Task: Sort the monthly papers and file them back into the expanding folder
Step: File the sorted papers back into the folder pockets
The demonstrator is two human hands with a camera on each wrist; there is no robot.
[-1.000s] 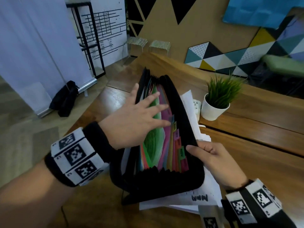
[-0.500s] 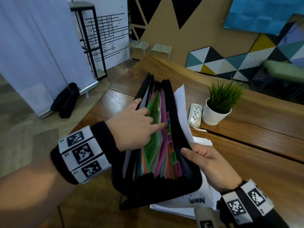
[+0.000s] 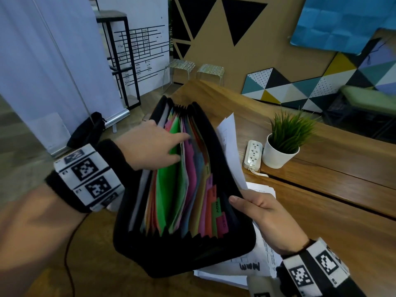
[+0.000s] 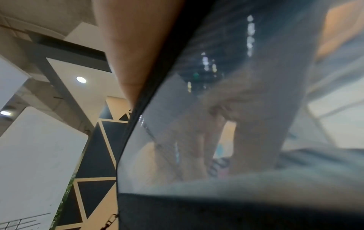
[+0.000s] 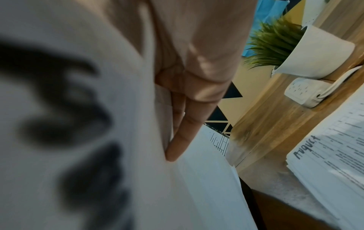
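The black expanding folder [image 3: 184,256] is held up open over the wooden table [image 3: 332,236], showing coloured dividers [image 3: 169,185] with month tabs [image 3: 217,207]. My left hand [image 3: 150,146] reaches in from the left, its straight fingers pushing between the green and pink dividers. In the left wrist view these fingers [image 4: 254,140] show blurred through a translucent pocket wall. My right hand [image 3: 267,217] grips the folder's right wall, thumb inside, fingers behind pressing a white sheet [image 3: 230,146] against it. That sheet [image 5: 206,171] stands up beside the folder. More white papers [image 3: 248,266] lie under the folder.
A white pot with a green plant [image 3: 278,155] and a white power strip [image 3: 254,155] stand just right of the folder. A paper stack marked August [image 5: 325,147] lies on the table. A thin cable [image 3: 68,254] runs along the left edge, and a black bag [image 3: 85,131] sits on the floor.
The folder has tipped more upright. My left fingers went from lying spread over the dividers to reaching in between them. The white sheet now stands higher behind the right wall.
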